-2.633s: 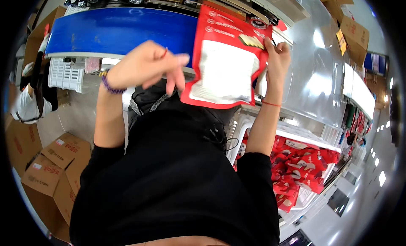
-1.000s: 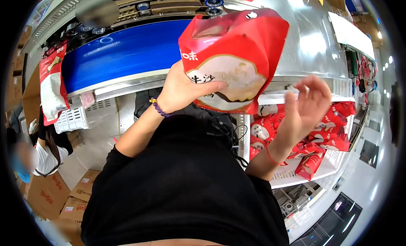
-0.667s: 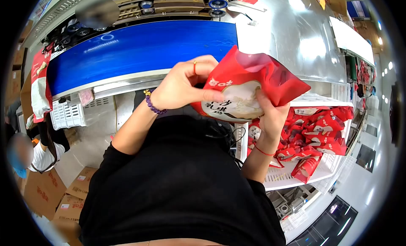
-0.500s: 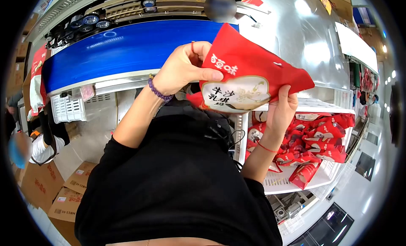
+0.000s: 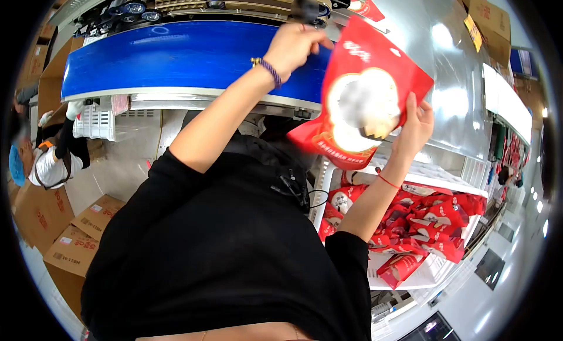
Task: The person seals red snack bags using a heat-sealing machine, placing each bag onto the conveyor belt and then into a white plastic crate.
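Nearest, at the person's right, a white plastic crate [image 5: 437, 181] is seen, filled with red packets [image 5: 434, 218]. Above it, a red foil pouch with a white oval panel [image 5: 363, 106] is held up, tilted, before the long blue conveyor belt [image 5: 176, 56]. Its right edge is gripped by the curled fingers of the right hand [image 5: 413, 127]. Its top corner is pinched by the closed left hand [image 5: 293, 42], raised over the belt.

Both hands hold a red pouch [image 5: 362, 103] up over the blue conveyor belt [image 5: 176, 56], left hand [image 5: 293, 45] at its top edge, right hand [image 5: 415, 125] at its side, white crate [image 5: 446, 256] of red pouches below.
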### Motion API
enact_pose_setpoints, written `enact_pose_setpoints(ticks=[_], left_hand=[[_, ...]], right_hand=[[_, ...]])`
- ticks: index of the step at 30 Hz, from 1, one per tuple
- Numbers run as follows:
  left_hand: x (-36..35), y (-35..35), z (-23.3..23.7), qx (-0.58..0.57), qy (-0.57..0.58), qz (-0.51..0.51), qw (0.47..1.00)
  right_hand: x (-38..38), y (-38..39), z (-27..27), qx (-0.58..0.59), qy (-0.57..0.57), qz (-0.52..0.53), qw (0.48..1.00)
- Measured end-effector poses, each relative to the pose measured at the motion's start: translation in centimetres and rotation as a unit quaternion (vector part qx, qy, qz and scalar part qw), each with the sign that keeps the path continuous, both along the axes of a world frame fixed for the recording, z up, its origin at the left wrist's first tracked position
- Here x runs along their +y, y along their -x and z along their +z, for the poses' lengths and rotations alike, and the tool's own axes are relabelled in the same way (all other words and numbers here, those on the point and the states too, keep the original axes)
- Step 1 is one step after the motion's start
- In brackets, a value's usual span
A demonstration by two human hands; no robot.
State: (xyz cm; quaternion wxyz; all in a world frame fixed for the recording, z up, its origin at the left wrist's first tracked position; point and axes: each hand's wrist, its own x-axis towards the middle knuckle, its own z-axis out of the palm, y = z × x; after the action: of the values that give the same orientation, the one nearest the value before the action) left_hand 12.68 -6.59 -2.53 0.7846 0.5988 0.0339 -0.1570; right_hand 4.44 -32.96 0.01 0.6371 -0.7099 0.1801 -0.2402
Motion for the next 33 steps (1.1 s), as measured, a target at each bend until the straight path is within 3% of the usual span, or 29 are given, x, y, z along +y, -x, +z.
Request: enact_pose_setpoints(ticks=[2, 5, 7, 10, 11, 13, 16, 24, 28, 29, 33], left_hand=[[1.3, -1.6, -0.3, 0.003, -0.006, 0.029, 1.0], [2.8, 0.6, 2.3, -0.013, -0.147, -0.106, 0.983], [2.3, 2.6, 2.7, 0.009, -0.102, -0.157, 0.982], [0.1, 4.0, 2.1, -0.039, -0.061, -0.087, 0.994], [0.1, 3.9, 2.9, -0.025, -0.036, -0.115, 0.992], [-0.7, 3.2, 1.5, -0.005, -0.016, -0.076, 0.997], [-2.0, 1.5, 0.1, 0.04, 0.041, -0.034, 0.998], [-1.4, -1.6, -1.2, 0.031, 0.035, 0.046, 0.998], [1.8, -2.3, -1.5, -0.007, -0.128, 0.077, 0.989], [2.6, -2.2, -1.5, -0.019, -0.126, 0.082, 0.989], [8.3, -0.5, -0.7, -0.074, -0.258, 0.024, 0.963]], right_hand=[[-3.1, -0.7, -0.9, -0.007, 0.0, -0.03, 1.0], [-3.2, -0.8, 0.3, 0.004, 0.043, -0.054, 0.998], [-2.1, -0.8, 0.8, 0.001, 0.049, -0.035, 0.998], [-0.2, -0.6, 0.9, -0.001, 0.061, 0.0, 0.998], [0.2, -0.6, 0.9, 0.002, 0.064, 0.014, 0.998], [1.0, -0.6, 1.2, 0.009, 0.082, 0.018, 0.996], [1.5, -0.7, 1.6, 0.002, 0.019, -0.022, 1.0], [0.6, -3.4, -0.2, -0.004, -0.012, 0.039, 0.999], [3.4, -5.5, -0.6, -0.004, -0.016, 0.087, 0.996], [3.9, -5.9, -0.7, -0.005, -0.017, 0.088, 0.996], [6.7, -6.8, -1.1, 0.014, -0.021, 0.114, 0.993]])
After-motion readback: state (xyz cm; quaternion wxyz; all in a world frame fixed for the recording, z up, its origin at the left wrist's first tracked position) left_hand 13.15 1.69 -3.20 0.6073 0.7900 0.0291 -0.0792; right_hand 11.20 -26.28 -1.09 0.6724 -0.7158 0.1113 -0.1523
